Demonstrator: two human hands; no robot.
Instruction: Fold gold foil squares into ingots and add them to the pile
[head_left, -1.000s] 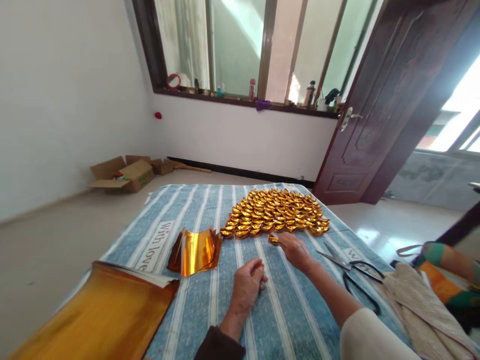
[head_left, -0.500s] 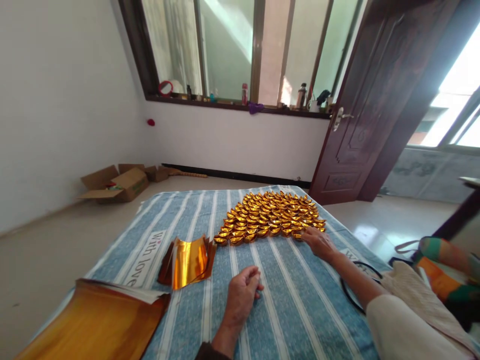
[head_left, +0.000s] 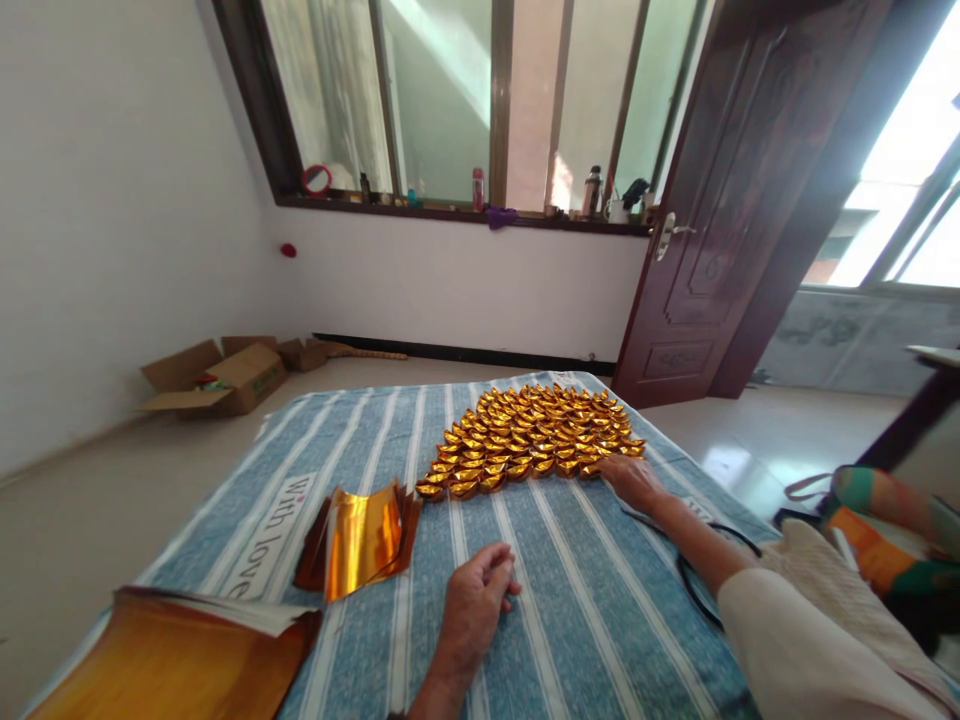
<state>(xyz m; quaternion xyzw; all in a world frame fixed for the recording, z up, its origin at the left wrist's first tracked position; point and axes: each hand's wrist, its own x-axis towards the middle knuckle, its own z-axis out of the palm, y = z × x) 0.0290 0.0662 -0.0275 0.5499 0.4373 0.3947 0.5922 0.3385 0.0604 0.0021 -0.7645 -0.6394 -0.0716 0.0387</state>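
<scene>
Several folded gold paper ingots lie packed in rows on the far half of a blue striped cloth. My right hand reaches to the near right corner of those rows, fingers resting against the last ingots; whether it holds one is hidden. My left hand rests on the cloth nearer to me, fingers loosely curled, with nothing in it. A small curled stack of gold foil sheets lies just left of my left hand.
A large pile of gold foil sheets sits at the near left corner. Black-handled scissors lie under my right forearm. Folded cloth and a colourful bag are at the right. Cardboard boxes stand on the floor by the wall.
My right hand carried one gold ingot from the cloth's middle to the right end of the front row and now rests there. My left hand stayed put. The view shifted slightly right.
</scene>
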